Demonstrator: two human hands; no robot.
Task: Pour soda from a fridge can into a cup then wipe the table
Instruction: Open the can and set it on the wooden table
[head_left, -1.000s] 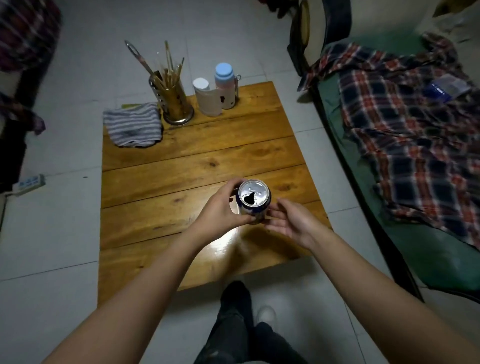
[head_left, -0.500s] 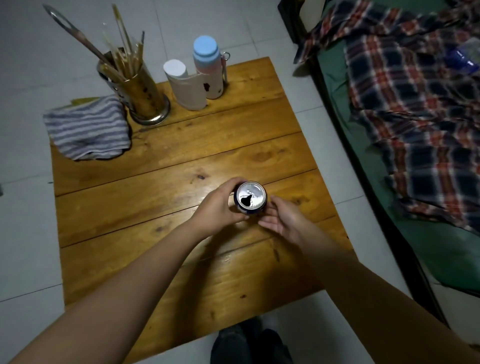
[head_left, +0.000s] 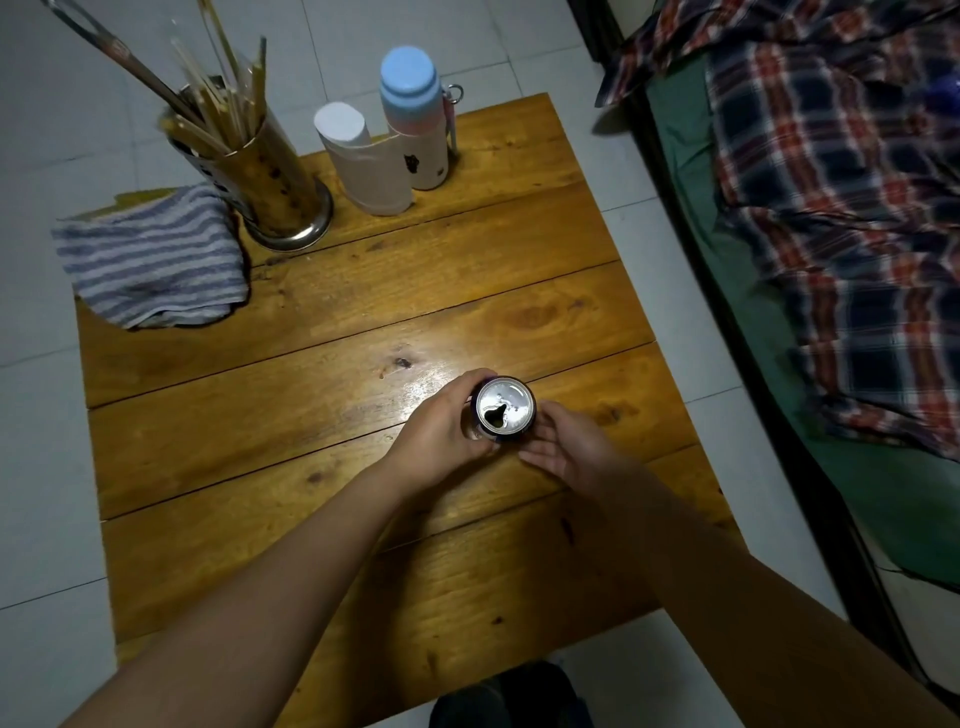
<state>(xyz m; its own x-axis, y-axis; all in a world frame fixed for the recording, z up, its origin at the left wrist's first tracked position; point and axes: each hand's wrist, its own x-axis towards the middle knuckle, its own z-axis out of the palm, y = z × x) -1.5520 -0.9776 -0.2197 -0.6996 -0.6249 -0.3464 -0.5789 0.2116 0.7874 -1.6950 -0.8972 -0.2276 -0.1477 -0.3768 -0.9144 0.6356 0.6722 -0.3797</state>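
Soda can (head_left: 505, 413), its top already opened, is held upright over the middle of the wooden table (head_left: 363, 322). It is gripped from the left by the left hand (head_left: 441, 441), whose fingers are curled round its side, while the right hand (head_left: 569, 449) is laid against its right side with fingers nearly straight. Farther back, a striped cloth (head_left: 150, 262) is seen at the far left corner, just beside a metal holder of sticks (head_left: 265, 182). Right of that, a white cup (head_left: 363, 166) and a blue-capped bottle (head_left: 415, 119) are set touching. A plaid blanket (head_left: 841, 218) is spread at the right.
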